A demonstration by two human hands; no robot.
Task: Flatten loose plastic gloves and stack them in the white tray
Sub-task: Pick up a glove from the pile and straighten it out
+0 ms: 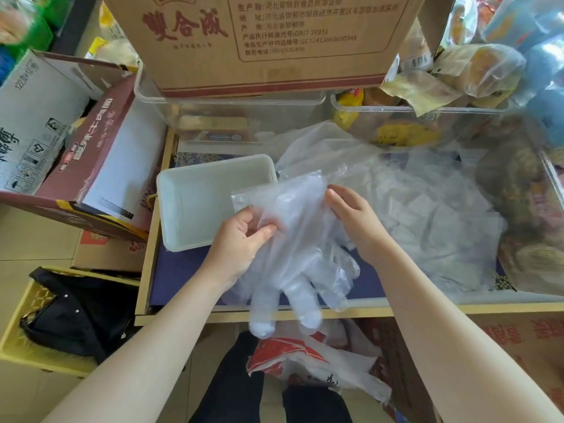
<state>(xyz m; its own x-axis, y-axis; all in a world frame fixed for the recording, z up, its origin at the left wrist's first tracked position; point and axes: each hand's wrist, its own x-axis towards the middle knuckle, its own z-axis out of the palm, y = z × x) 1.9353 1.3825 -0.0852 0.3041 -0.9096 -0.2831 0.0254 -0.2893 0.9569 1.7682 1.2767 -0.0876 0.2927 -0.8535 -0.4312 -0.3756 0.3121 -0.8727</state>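
Observation:
A clear plastic glove (pixel 293 239) hangs in front of me, cuff up and fingers pointing down past the shelf edge. My left hand (pixel 241 239) pinches its left side between thumb and fingers. My right hand (pixel 351 215) holds its right edge near the cuff. The white tray (pixel 189 193) lies just left of the glove on the blue surface, and nothing shows in the part of it I can see; the glove's cuff overlaps its right corner. A heap of loose crumpled plastic gloves (pixel 412 209) lies to the right of my hands.
A large cardboard box (pixel 259 41) stands behind on clear plastic bins (pixel 232 117). Packaged snacks (pixel 476 68) fill the right side. Cardboard cartons (pixel 76 154) lean at the left. A black bag (pixel 76 312) sits in a yellow crate below. A red and white plastic bag (pixel 314 361) lies by my legs.

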